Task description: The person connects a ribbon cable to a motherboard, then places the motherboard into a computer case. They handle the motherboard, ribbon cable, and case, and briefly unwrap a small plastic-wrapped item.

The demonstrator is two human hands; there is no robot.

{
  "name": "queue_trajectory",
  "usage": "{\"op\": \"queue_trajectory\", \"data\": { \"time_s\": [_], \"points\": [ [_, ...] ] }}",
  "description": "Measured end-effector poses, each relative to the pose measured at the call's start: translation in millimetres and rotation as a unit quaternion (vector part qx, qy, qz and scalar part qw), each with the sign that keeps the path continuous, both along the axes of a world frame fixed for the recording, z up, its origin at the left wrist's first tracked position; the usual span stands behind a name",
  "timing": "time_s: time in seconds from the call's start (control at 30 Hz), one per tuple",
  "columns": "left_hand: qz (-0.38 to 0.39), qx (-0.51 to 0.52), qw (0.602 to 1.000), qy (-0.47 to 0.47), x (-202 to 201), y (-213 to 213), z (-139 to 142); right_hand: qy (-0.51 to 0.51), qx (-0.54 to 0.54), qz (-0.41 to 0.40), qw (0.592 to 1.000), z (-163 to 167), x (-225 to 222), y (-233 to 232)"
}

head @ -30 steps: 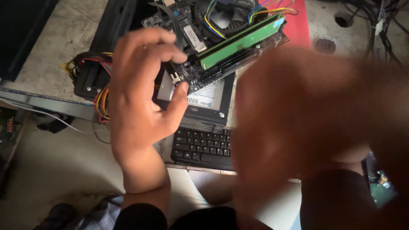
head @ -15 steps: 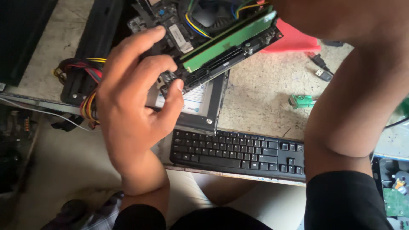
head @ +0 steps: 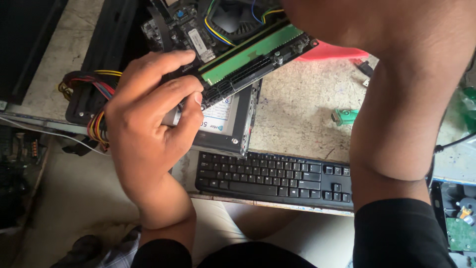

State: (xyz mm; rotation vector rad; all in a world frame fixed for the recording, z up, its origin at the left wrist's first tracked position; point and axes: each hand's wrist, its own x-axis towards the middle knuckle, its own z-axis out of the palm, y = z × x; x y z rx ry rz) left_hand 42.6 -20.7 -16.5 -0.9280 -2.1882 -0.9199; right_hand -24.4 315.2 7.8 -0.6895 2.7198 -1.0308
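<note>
The motherboard point(head: 218, 39) sits at the far centre of the view, tilted, with its near-left corner in my left hand point(head: 148, 124). A green memory module point(head: 250, 54) stands in its slot along the board's near edge, running from near-left to far-right. Just beyond the module, a black fan housing point(head: 233, 17) with yellow and blue wires occupies the far part of the board.

My left grip is pressed together on the board's near-left corner: the fingers point(head: 163, 67) curl over the top edge beside the end of the memory slot, and the thumb closes in from the near side.

My right forearm point(head: 401, 99) crosses the right half of the view and rises out of the top edge. The right hand itself is out of view, so I cannot tell the state of that grip.

Directly below the motherboard lies a flat metal drive point(head: 225, 126) with a white label. To the left of my left hand, a bundle of red, yellow and black cables point(head: 94, 82) runs out of a black casing. A black keyboard point(head: 272, 173) lies along the near edge of the table point(head: 297, 109). On the table, right of the drive, rests a small green part point(head: 344, 116), and farther off a red object point(head: 332, 51) shows behind the board.
</note>
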Motion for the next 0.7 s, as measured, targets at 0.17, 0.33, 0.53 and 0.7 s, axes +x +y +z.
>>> {"op": "queue_trajectory", "data": {
  "time_s": [0.17,0.33,0.53,0.7],
  "points": [
    [0.008,-0.004,1.000,0.011,-0.8,-0.5,0.8,0.011,0.000,-0.005,1.000,-0.2,0.2,0.0],
    [0.017,-0.003,1.000,0.016,-0.6,-2.4,2.8,0.012,0.002,-0.021,1.000,2.4,2.6,0.8],
    [0.011,0.020,1.000,0.017,1.6,-2.1,7.0,0.025,0.003,-0.028,0.999,11.4,8.9,2.7],
    [0.009,0.024,1.000,0.010,2.5,-3.7,11.7,0.030,0.002,-0.036,0.999,13.7,7.7,0.4]
  ]
}}
